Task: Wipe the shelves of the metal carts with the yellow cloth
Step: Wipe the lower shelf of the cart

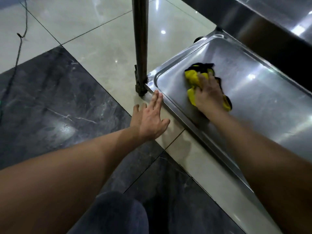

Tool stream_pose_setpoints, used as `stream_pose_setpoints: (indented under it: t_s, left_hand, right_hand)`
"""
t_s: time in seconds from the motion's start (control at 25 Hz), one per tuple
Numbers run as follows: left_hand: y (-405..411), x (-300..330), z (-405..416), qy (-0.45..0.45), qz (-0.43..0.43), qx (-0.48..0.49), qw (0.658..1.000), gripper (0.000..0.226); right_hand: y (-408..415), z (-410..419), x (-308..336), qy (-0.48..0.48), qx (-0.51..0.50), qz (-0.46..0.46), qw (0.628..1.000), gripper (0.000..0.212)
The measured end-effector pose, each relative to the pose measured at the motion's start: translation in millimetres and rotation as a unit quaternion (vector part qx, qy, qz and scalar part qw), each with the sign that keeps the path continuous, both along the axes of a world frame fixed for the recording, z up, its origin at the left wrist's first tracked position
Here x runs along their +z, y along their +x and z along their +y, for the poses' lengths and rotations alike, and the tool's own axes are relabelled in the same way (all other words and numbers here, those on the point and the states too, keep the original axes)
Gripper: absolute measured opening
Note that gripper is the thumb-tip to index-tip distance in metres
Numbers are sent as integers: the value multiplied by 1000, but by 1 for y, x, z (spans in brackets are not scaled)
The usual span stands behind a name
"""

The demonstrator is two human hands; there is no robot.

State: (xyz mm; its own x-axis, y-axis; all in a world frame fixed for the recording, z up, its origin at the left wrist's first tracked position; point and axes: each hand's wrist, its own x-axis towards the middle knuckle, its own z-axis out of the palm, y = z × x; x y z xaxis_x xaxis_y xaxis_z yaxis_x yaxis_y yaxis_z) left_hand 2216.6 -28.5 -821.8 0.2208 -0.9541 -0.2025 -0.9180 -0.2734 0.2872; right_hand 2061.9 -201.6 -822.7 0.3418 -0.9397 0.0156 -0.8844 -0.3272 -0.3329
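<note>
Wiping the bottom shelf is the step we judge to be in hand. Going left to right: our left hand point(148, 120) is open, fingers spread, fingertips touching the shelf's outer rim beside the one cart post point(140, 44) in view. Our right hand point(208, 93) presses flat on the single yellow cloth point(192, 78) (black-edged), bunched near the lower shelf's point(263, 105) left corner. Next we'd likely sweep rightward over the unwiped span. One upper shelf point(273, 19) overhangs.

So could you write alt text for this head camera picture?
A person's right hand presses a crumpled yellow cloth onto the lowest shiny steel cart shelf. Their open left hand touches its front rim beside the dark upright cart post.
</note>
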Motion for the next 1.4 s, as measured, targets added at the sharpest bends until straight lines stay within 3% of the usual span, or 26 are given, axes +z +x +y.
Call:
stream_pose_setpoints:
  t_s: [0.08,0.16,0.28,0.32,0.44,0.52,0.6,0.72,0.8,0.92,1.0,1.08,1.2,1.28,1.4]
  left_hand:
    - [0,0,1,5,-4,0,1000,87]
    - [0,2,1,12,-19,-4,1000,88]
    - [1,-1,-3,14,-36,-13,999,88]
    - [0,-3,-3,16,-34,-10,999,89]
    - [-4,-6,-4,29,-54,-14,998,92]
    - [-3,-3,-4,41,-85,-20,995,93]
    - [-4,-2,-6,48,-105,-22,993,93]
    - [-8,-2,-8,51,-112,-20,992,93]
    - [-9,-3,-9,56,-113,-9,992,93]
    - [-12,0,-15,73,-135,-3,988,92]
    - [-12,1,-16,79,-163,-1,983,91]
    - [-13,3,-13,85,-177,-13,981,89]
    - [-14,12,-11,91,-214,-17,972,87]
    - [-34,21,-6,70,-251,-42,965,87]
    - [-93,12,15,30,-179,-164,970,91]
  right_hand:
    - [5,38,-7,-5,180,20,983,60]
    - [-6,35,-4,11,238,13,971,57]
    - [-20,12,2,29,18,7,999,56]
    - [-19,18,3,24,-1,15,1000,57]
    - [-21,62,-4,4,126,-14,992,57]
    - [-44,75,-5,11,94,-37,995,56]
    - [-84,77,-8,-19,-68,-26,997,57]
    - [-125,87,-8,-25,-274,-6,961,59]
    - [-108,88,-3,-21,-244,5,970,59]
    - [-66,89,3,8,-4,6,1000,59]
    - [-72,90,4,36,41,-2,999,58]
    - [-114,98,-1,11,-59,4,998,59]
    - [-188,125,-9,-34,-246,22,969,57]
    - [-203,133,-10,-35,-290,28,956,57]
    - [-197,132,-12,-47,-297,32,953,56]
